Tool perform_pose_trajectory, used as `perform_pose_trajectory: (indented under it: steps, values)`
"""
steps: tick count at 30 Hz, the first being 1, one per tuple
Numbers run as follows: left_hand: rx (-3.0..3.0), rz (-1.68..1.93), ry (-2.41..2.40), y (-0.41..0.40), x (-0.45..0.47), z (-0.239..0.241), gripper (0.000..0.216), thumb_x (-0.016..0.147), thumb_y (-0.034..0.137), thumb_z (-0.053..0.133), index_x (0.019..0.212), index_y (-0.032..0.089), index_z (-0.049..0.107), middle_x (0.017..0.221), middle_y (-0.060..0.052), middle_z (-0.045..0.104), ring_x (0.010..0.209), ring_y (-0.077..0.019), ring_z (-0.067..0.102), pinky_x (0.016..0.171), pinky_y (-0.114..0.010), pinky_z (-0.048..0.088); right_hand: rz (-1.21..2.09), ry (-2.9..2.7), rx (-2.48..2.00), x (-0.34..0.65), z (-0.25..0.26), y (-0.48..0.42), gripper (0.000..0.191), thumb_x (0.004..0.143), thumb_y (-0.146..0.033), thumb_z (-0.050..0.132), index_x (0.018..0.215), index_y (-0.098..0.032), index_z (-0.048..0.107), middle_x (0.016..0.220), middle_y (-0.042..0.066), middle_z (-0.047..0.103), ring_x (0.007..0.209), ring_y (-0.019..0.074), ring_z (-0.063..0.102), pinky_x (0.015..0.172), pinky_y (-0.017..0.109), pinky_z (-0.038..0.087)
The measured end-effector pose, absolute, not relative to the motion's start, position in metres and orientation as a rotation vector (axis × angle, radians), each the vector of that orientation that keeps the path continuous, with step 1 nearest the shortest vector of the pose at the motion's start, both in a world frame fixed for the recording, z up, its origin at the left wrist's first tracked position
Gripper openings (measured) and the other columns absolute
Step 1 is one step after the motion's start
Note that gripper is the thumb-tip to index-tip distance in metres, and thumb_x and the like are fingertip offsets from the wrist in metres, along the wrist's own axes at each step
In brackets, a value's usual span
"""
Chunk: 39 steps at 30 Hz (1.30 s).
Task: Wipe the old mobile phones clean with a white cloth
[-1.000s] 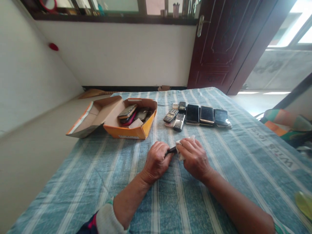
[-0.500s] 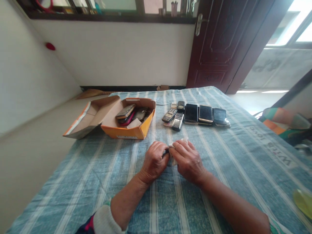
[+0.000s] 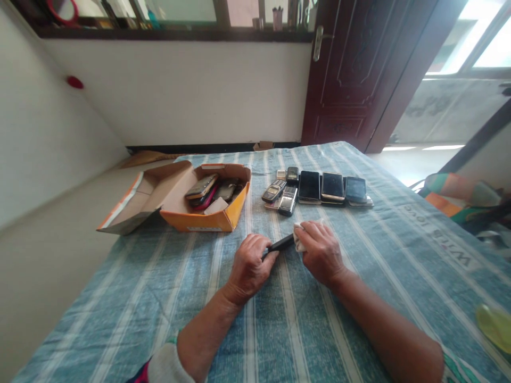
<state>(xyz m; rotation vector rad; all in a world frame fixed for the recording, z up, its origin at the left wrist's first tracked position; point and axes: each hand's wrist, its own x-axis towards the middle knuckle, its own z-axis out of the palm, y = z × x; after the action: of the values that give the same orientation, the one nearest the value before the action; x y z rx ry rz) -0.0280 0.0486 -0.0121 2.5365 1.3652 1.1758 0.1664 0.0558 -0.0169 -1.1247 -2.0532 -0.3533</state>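
Note:
My left hand is closed round one end of a dark phone held just above the striped blue cloth. My right hand is closed on a white wipe pressed against the phone's far end. Beyond my hands, several phones lie in a row on the cloth, small keypad ones at the left and larger touchscreen ones at the right. To the left stands an open orange cardboard box with more phones inside.
A dark wooden door stands behind the table at the right, a white wall and a window sill at the back. Colourful fabric lies at the right edge, and a yellow-green object sits at the lower right.
My right hand has slid the wipe to the right along the phone, baring more of its dark body. The view has shifted slightly; my left hand keeps its grip.

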Motion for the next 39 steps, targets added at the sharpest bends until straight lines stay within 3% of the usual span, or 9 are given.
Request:
perform_pose_trajectory:
  steps: [10,19,25,32,39]
  values:
    - [2.567,1.184,1.363,0.049,-0.029,-0.009,0.003,0.083,0.017,0.059,0.08,0.018,0.058,0.076,-0.005,0.064,0.074,-0.0197,0.06,0.067,-0.032,0.052,-0.329,-2.109,-1.048,0.156,-0.013,0.051,0.028,0.094,-0.014,0.039,0.1,-0.014,0.067,0.093,0.01,0.064,0.099,0.0234,0.055,0.087,0.037,0.044]
    - [2.589,1.147,1.401,0.051,-0.03,-0.009,0.006,0.079,0.015,0.063,0.082,0.017,0.058,0.077,-0.004,0.063,0.075,-0.0201,0.06,0.068,-0.033,0.052,-0.046,-1.872,-1.219,0.174,-0.035,0.071,0.035,0.079,-0.003,0.047,0.104,-0.017,0.068,0.092,0.007,0.067,0.084,0.0184,0.061,0.077,0.028,0.049]
    - [2.663,1.103,1.418,0.058,-0.02,-0.002,0.006,0.08,0.02,0.064,0.079,0.017,0.058,0.077,-0.006,0.064,0.075,-0.0216,0.059,0.068,-0.035,0.052,0.08,-1.818,-1.212,0.175,-0.037,0.074,0.035,0.078,-0.004,0.048,0.103,-0.018,0.068,0.088,0.005,0.068,0.081,0.017,0.063,0.073,0.026,0.05]
    - [2.693,1.023,1.391,0.067,-0.002,0.002,0.007,0.08,0.015,0.062,0.076,0.017,0.059,0.077,-0.006,0.065,0.076,-0.0224,0.059,0.07,-0.036,0.052,-0.249,-1.964,-1.206,0.171,-0.031,0.069,0.029,0.084,-0.007,0.045,0.102,-0.016,0.067,0.087,0.008,0.065,0.077,0.02,0.056,0.071,0.031,0.045]
    - [2.602,1.115,1.281,0.066,0.001,-0.003,0.009,0.086,0.013,0.054,0.08,0.018,0.059,0.079,-0.006,0.065,0.078,-0.0206,0.059,0.073,-0.035,0.052,-0.36,-2.116,-1.1,0.159,-0.016,0.057,0.026,0.095,-0.016,0.039,0.096,-0.015,0.065,0.09,0.01,0.062,0.09,0.0231,0.052,0.082,0.036,0.041]
